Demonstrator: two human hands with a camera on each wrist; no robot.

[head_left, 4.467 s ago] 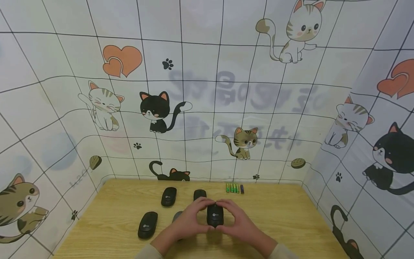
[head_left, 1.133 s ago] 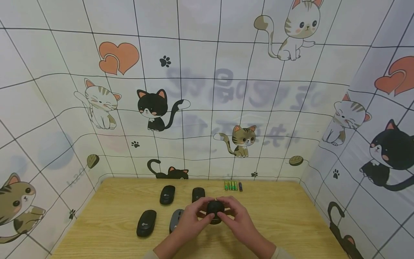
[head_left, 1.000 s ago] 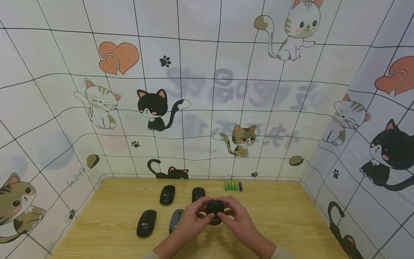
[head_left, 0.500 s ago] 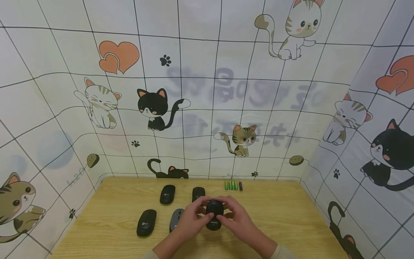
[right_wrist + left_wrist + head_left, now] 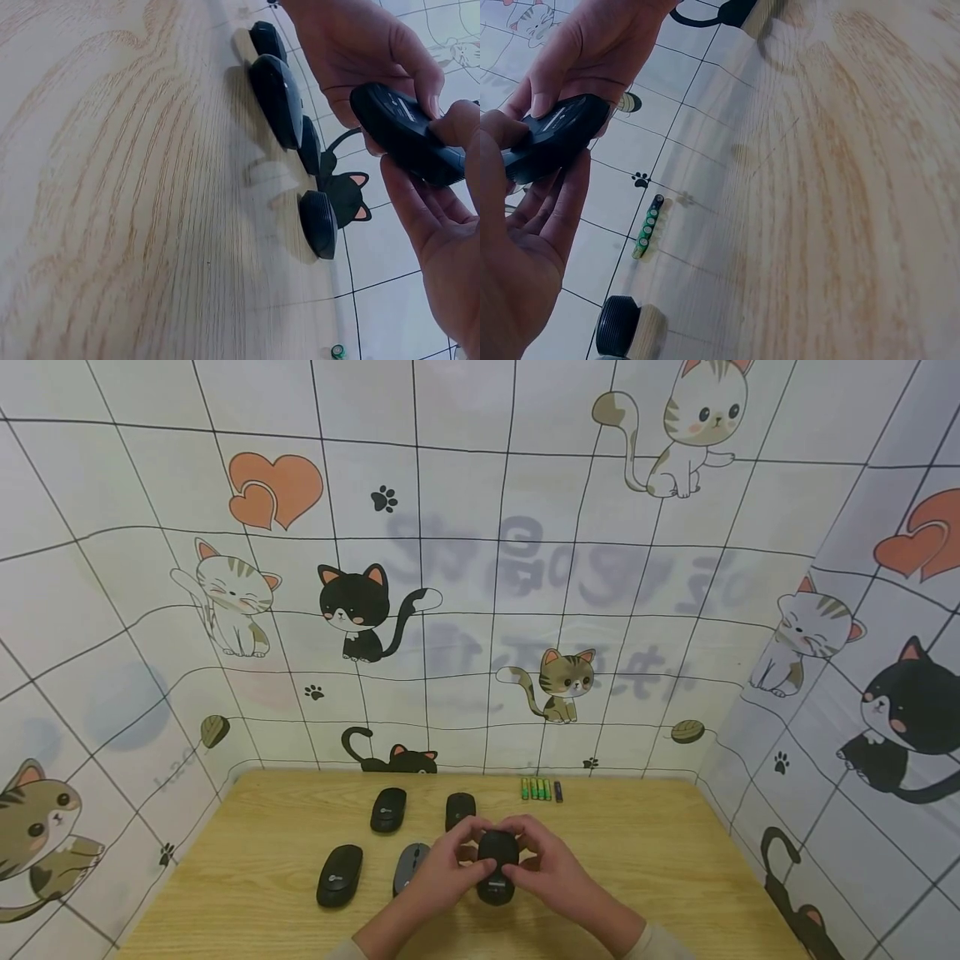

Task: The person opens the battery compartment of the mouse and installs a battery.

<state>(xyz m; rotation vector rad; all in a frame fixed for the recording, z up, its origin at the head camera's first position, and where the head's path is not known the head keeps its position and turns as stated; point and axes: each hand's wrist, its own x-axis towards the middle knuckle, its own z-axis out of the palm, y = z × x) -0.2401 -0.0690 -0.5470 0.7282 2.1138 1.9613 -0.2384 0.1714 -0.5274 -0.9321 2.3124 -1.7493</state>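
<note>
Presently, one black mouse (image 5: 498, 847) is held between two hands, raised off the counter (image 5: 660, 860).
Forearms converge from the near edge; the left hand (image 5: 452, 862) and right hand (image 5: 552, 864) face each other, fingers (image 5: 570, 199) bent, thumbs (image 5: 480, 870) laid on the face turned toward the head camera. Each grip is narrowed on the black mouse, which sits midway between the hands, its near end protruding past the thumbs. The head view records four green batteries (image 5: 536, 789) beside one dark battery (image 5: 558, 792); the right wrist view shows a single battery end. Both wrist views show the held mouse clear of the counter, a gap the head view leaves unclear. A grey mouse (image 5: 407, 862), partly hidden by the left hand, and three other black mice (image 5: 387, 810) rest on the counter.
</note>
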